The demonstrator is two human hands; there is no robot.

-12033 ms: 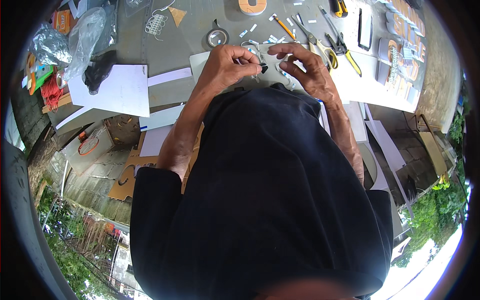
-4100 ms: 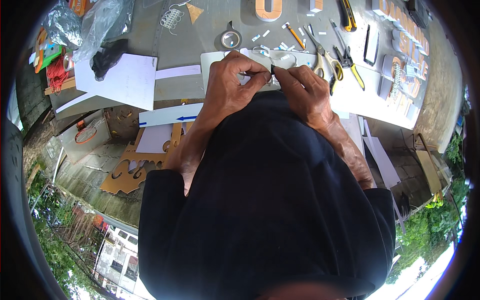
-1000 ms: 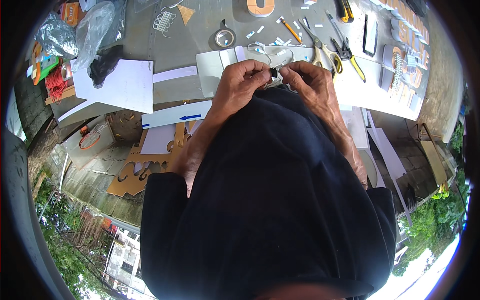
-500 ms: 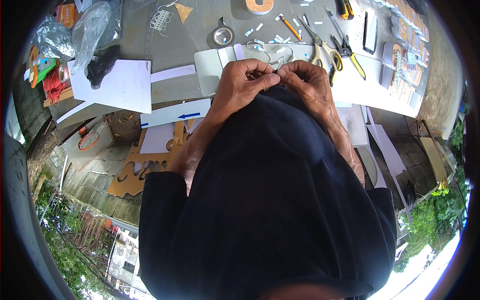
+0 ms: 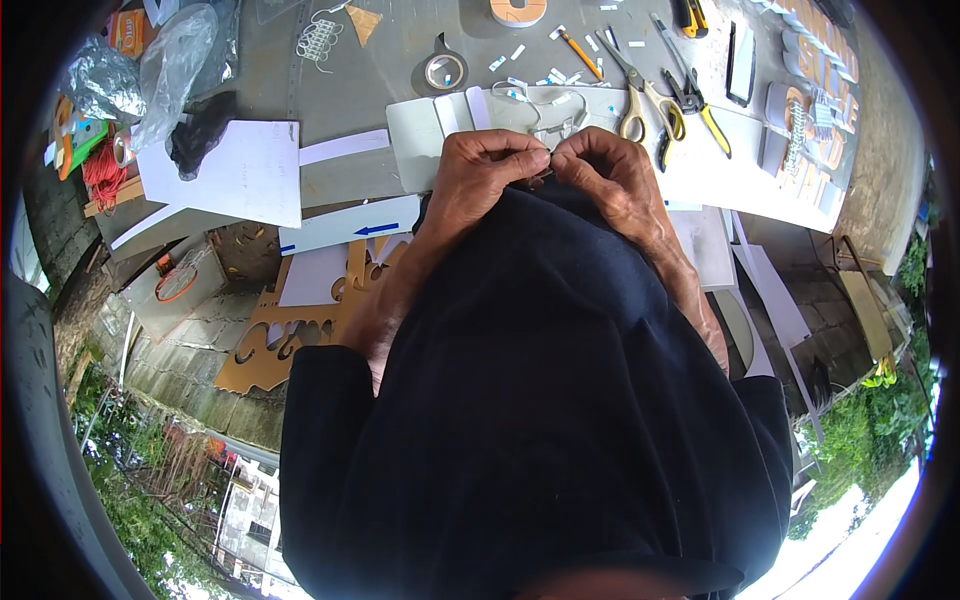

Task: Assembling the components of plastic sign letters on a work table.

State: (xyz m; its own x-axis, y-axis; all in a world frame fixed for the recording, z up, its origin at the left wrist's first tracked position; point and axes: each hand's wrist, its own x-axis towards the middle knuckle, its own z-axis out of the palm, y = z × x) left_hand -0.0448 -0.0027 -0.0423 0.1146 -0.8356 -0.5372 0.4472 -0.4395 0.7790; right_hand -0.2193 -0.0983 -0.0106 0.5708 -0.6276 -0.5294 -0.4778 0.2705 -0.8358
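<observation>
My left hand (image 5: 484, 178) and my right hand (image 5: 612, 175) meet above the near edge of the table, in front of my dark shirt. Thumb and fingers of each are pinched together, with the fingertips almost touching. Whatever they pinch is too small and too hidden to name. Just beyond the fingertips lies a string of small white modules on thin white wire (image 5: 545, 100). It rests over a light flat sheet (image 5: 415, 140) with pale strips on it. Scissors with cream handles (image 5: 655, 112) lie open to the right of my right hand.
Yellow-and-black pliers (image 5: 700, 110), a pencil (image 5: 580, 54), a roll of grey tape (image 5: 445, 70) and a black-framed phone-like slab (image 5: 741, 64) lie on the table. Cut-out letters (image 5: 800, 110) fill the right side. Plastic bags (image 5: 178, 70) and a white sheet (image 5: 250, 170) are at left.
Both hands have drawn slightly nearer to my body, still pinched together. More of the white wire and modules shows beyond the fingertips. The tools have stayed in place.
</observation>
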